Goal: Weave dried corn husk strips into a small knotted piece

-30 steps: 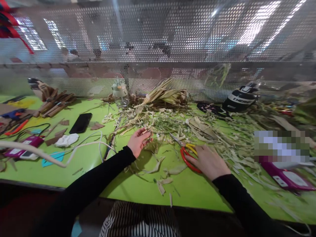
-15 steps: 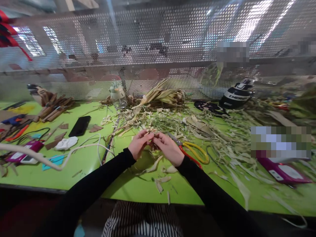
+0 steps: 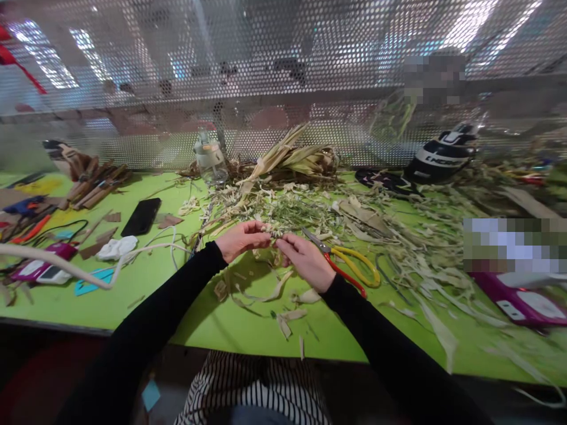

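Observation:
Between my two hands is a small pale piece of plant husk (image 3: 273, 230), partly covered by my fingers. My left hand (image 3: 243, 239) pinches its left side, fingers pressed together. From the right, my right hand (image 3: 305, 258) grips it with thumb and forefinger. Scissors with one yellow and one red handle (image 3: 354, 262) lie just right of my right hand, blades pointing up and left. Loose strips of dry husk (image 3: 283, 286) lie below the hands, and a heap of green and pale shreds (image 3: 292, 213) is behind them.
On the left are a black phone (image 3: 142, 216), white crumpled tissue (image 3: 117, 248), a thick cable (image 3: 57, 268) and a magenta device (image 3: 46, 265). Behind stand a clear bottle (image 3: 211, 160) and a husk bundle (image 3: 296, 158). Another magenta device (image 3: 518, 298) is at the right.
My left hand has shifted slightly left and up, its fingers now more extended toward the husk piece. The view has tilted down a little, and the husk strips below show more.

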The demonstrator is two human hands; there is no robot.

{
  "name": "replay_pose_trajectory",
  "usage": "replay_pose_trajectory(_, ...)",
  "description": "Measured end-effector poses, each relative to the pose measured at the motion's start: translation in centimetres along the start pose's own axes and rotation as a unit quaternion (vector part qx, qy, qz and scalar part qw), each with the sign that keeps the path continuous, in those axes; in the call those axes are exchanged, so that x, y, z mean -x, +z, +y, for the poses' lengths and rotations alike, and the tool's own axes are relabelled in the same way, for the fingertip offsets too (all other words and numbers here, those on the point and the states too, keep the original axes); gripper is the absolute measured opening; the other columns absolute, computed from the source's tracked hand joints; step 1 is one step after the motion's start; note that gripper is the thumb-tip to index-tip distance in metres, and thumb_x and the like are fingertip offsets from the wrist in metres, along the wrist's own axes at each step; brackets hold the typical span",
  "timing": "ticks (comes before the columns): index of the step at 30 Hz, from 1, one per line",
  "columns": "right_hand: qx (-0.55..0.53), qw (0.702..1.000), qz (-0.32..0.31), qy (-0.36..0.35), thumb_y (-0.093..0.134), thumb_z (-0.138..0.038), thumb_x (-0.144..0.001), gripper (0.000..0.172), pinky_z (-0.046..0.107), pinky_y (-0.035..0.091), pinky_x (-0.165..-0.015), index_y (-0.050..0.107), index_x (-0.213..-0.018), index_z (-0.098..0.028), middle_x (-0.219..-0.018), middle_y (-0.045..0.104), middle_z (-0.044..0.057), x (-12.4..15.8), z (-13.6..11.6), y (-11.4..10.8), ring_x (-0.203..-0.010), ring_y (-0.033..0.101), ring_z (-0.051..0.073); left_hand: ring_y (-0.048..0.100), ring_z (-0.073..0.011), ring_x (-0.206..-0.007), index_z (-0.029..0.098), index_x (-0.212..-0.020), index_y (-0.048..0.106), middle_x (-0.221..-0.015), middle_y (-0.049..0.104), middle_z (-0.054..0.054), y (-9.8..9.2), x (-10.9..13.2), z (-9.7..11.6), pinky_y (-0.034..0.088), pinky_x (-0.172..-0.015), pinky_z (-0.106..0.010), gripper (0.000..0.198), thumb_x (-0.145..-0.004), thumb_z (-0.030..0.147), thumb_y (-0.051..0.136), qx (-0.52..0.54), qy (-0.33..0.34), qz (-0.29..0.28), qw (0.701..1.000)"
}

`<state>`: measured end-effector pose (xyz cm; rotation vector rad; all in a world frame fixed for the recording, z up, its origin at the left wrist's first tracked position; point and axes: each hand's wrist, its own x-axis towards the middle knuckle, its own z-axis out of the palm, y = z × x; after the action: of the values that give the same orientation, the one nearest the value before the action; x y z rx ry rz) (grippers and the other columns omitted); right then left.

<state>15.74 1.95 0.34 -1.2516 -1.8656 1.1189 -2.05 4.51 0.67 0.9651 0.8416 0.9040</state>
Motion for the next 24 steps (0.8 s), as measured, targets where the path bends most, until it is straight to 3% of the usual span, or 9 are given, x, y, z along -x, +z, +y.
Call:
replay_pose_trajectory(6,0.029,1.0,0.002,-0.01,0.039,-0.04,-0.091,0.028,0.023,0.041,-0.052,0.042,-0.07,-0.021,-0.059,0.046,-0.004,-0.1,0.4,-0.1,-0.052,0.049,0.011,0.056,-0.0051,-0.052,0.013,-0.089,0.058,-0.063,0.063,0.002,0.2,0.4,0.2,0.05,-0.063,-0.023,0.04,-0.06,0.026,0.081,-0.058,-0.017,-0.01,0.998)
replay_pose_trajectory(9,0.102,0.994,0.025,-0.035,0.042,-0.042,-0.091,0.026,0.025,0.036,-0.054,0.046,-0.076,-0.021,-0.06,0.048,-0.004,-0.1,0.5,-0.2,-0.054,0.047,0.013,0.055,-0.0054,-0.05,0.013,-0.085,0.058,-0.058,0.06,0.004,0.5,0.4,0.1,0.051,-0.06,-0.022,0.038,-0.061,0.031,0.08,-0.077,-0.016,-0.005,0.997)
replay_pose_trajectory(14,0.358,0.926,0.015,-0.116,0.031,-0.037,-0.097,0.029,0.026,0.036,-0.057,0.05,-0.088,-0.018,-0.075,0.061,0.005,-0.3,0.6,-0.4,-0.063,0.056,0.016,0.057,-0.0066,-0.05,0.013,-0.073,0.056,-0.053,0.057,0.005,0.4,0.0,-0.3,0.051,-0.057,-0.021,0.037,-0.058,0.035,0.081,-0.08,-0.039,-0.011,0.996)
replay_pose_trajectory(19,0.41,0.898,-0.036,-0.154,0.033,-0.032,-0.097,0.028,0.026,0.032,-0.055,0.053,-0.086,-0.017,-0.075,0.063,0.007,-0.1,1.0,-0.7,-0.063,0.055,0.017,0.059,-0.0071,-0.05,0.012,-0.069,0.057,-0.057,0.064,0.0,-0.4,0.0,-0.3,0.05,-0.056,-0.02,0.037,-0.057,0.036,0.082,-0.07,-0.088,-0.082,0.99)
replay_pose_trajectory(24,0.446,0.852,-0.116,-0.248,0.037,-0.017,-0.093,0.02,0.027,0.03,-0.054,0.057,-0.088,-0.015,-0.071,0.062,0.009,0.6,1.4,-0.6,-0.064,0.053,0.017,0.061,-0.0096,-0.05,0.013,-0.068,0.059,-0.061,0.068,-0.003,-1.4,-0.3,-0.5,0.049,-0.054,-0.021,0.038,-0.052,0.034,0.085,-0.088,-0.152,-0.159,0.972)
